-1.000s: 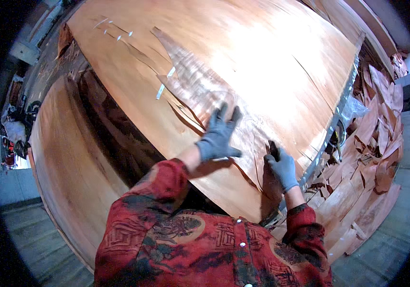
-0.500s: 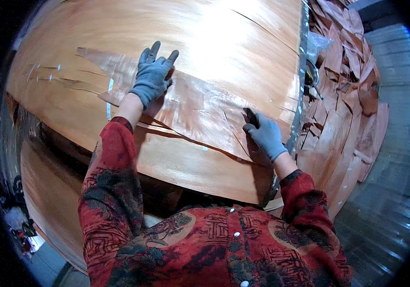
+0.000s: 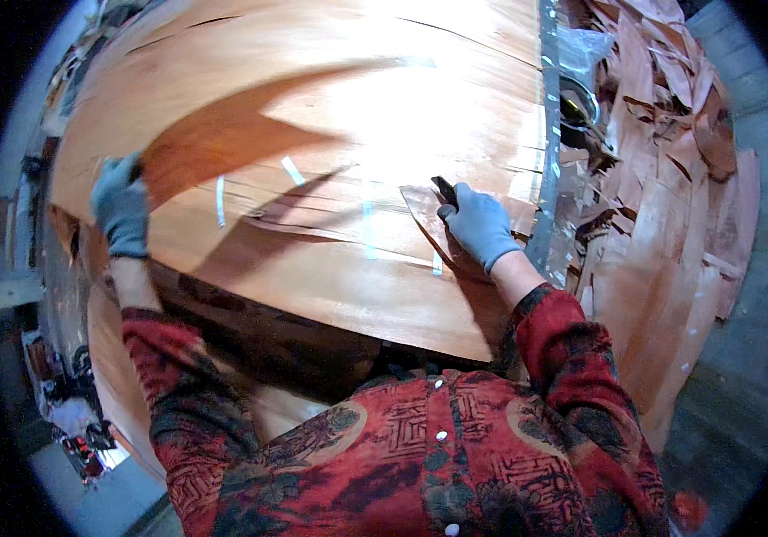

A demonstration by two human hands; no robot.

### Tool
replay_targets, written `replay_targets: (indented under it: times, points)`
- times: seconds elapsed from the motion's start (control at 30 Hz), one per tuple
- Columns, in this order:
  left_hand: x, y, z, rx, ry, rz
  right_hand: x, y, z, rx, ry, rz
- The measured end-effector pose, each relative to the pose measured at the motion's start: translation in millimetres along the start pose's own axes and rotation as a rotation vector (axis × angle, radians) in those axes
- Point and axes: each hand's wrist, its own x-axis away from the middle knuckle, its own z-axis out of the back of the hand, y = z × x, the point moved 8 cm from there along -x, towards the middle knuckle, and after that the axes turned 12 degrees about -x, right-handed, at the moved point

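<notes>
Holding the torn orange-brown wood veneer piece [image 3: 223,139] by its left end, up off the broad tan veneer sheet [image 3: 330,295], shadow visible beneath. Left hand [image 3: 120,208] in grey knit glove: fingers curled in on that end; exact pinch is hidden. Right hand [image 3: 478,224], same glove: closed round a slim black hand tool [image 3: 443,190]; can't tell if a blade is out. Small pointed reddish-brown veneer flap [image 3: 417,208] sits just beside it; can't tell if right hand touches it. Handling, my read: thin stock, likely to split along the grain, so support it near the middle and keep the bend gentle. Keep the pointed right end clear of the sheet, it could snag on the narrow dark splits [image 3: 303,224] or the white tape strips [image 3: 292,170]. Keep the tool tip turned away from the sheet and left hand.
</notes>
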Motion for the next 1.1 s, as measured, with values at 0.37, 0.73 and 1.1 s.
replay_targets:
  times: [0.37,0.73,1.1]
  points:
    - [155,-16,226,0.92,-0.172,0.71,43,-35,7,-0.509,0.0,0.419]
    - [210,207,170,1.574,-0.72,0.48,226,-48,-59,-1.477,-0.602,0.341]
    - [212,356,236,1.57,-0.832,-0.215,363,192,1,-1.965,0.637,-0.225]
